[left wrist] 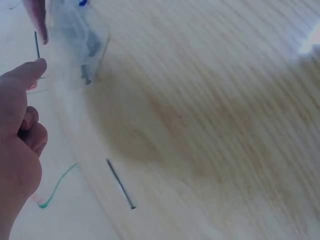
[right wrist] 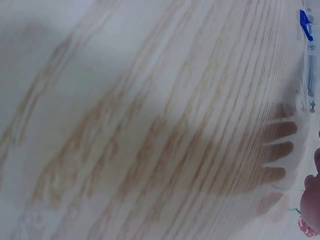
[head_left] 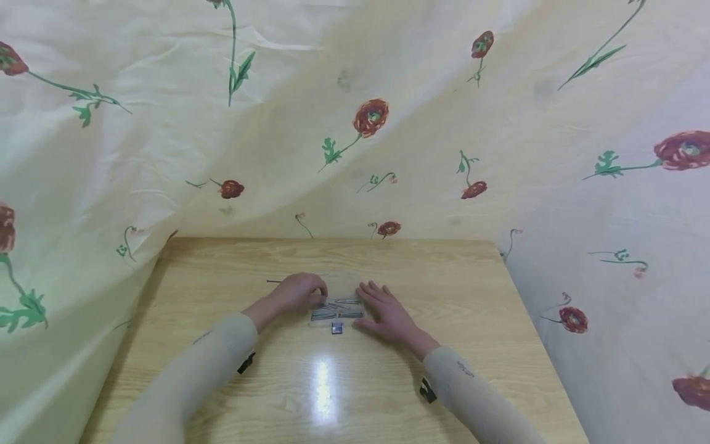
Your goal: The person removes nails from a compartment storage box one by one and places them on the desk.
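Note:
A small clear plastic box (head_left: pixel 336 309) holding several nails lies in the middle of the wooden table (head_left: pixel 455 290). My left hand (head_left: pixel 302 293) is at the box's left end with its fingers curled. In the left wrist view that hand (left wrist: pixel 20 125) has its thumb up, and a thin nail (left wrist: pixel 36 45) sticks out above the thumb, apparently pinched. My right hand (head_left: pixel 384 303) lies flat on the table against the box's right side, fingers straight. The right wrist view shows only a fingertip (right wrist: pixel 312 200) and the box's edge (right wrist: pixel 310 75).
One loose nail (head_left: pixel 274 281) lies on the table left of my left hand, seen close in the left wrist view (left wrist: pixel 120 184). A small dark tag (head_left: pixel 336 328) sits just in front of the box. Flowered cloth (head_left: pixel 355 123) hangs behind and beside the table.

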`<state>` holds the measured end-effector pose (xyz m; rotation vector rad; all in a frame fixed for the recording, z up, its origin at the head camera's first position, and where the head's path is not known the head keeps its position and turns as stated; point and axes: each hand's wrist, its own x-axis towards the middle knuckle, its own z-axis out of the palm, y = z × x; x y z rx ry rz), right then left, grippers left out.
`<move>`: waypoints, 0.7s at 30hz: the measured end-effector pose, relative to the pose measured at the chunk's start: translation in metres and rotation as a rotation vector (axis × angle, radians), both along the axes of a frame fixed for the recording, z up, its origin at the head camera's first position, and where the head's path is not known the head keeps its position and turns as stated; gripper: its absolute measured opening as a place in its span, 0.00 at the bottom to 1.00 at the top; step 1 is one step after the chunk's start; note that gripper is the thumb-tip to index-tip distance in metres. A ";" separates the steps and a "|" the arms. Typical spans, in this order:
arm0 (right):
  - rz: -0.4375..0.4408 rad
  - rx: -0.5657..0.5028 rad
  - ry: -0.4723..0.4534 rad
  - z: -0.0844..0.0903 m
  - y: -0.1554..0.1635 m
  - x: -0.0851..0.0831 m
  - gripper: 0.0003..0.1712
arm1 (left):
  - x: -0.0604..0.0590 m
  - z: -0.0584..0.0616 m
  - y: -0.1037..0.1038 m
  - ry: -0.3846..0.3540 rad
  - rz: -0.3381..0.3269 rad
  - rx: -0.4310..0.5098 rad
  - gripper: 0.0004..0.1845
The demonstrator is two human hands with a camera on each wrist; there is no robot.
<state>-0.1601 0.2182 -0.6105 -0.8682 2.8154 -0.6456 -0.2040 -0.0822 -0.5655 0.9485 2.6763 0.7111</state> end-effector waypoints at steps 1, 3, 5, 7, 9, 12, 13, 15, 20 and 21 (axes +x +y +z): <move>-0.001 0.001 0.000 0.000 0.000 0.000 0.50 | -0.001 0.002 -0.001 0.002 0.004 0.003 0.03; -0.003 0.001 0.004 -0.001 -0.001 0.000 0.49 | -0.002 0.005 -0.005 0.012 0.011 0.010 0.03; -0.007 0.007 0.007 -0.002 -0.001 0.000 0.50 | -0.003 0.010 -0.011 0.026 0.013 0.027 0.03; -0.007 0.011 0.009 -0.003 -0.002 -0.001 0.50 | -0.004 0.013 -0.018 0.062 0.005 0.042 0.03; -0.005 0.017 0.008 -0.004 -0.002 -0.001 0.50 | -0.004 0.016 -0.027 0.092 0.002 0.054 0.03; 0.003 0.015 0.017 -0.006 -0.002 -0.002 0.50 | -0.004 0.018 -0.043 0.138 0.008 0.054 0.04; 0.006 0.018 0.022 -0.006 -0.002 -0.002 0.50 | -0.003 0.018 -0.049 0.139 0.017 0.054 0.04; 0.007 0.023 0.026 -0.006 -0.001 -0.003 0.50 | -0.002 0.018 -0.060 0.142 0.032 0.050 0.04; 0.007 0.024 0.027 -0.006 0.000 -0.004 0.50 | 0.002 0.014 -0.087 0.136 0.092 0.042 0.04; 0.009 0.020 0.027 -0.006 0.000 -0.004 0.50 | 0.003 0.012 -0.092 0.135 0.103 0.040 0.04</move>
